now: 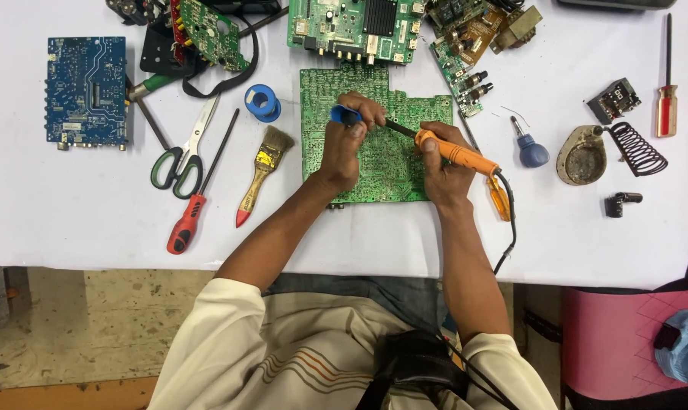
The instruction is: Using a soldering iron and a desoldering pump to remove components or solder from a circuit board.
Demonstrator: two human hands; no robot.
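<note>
Green circuit board (374, 152) lay flat at upper centre of the frame on the white table (70, 220). Left hand (344, 148) gripped a blue desoldering pump (345, 115) over it; right hand (444, 168) held an orange soldering iron (454, 152), tip on the board.

A small white rectangular label (72, 126) sits low on the blue circuit board (86, 91), far left.

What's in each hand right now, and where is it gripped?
The right hand holds a soldering iron by its orange handle. The left hand holds a blue tool near its end, over the green board.
</note>
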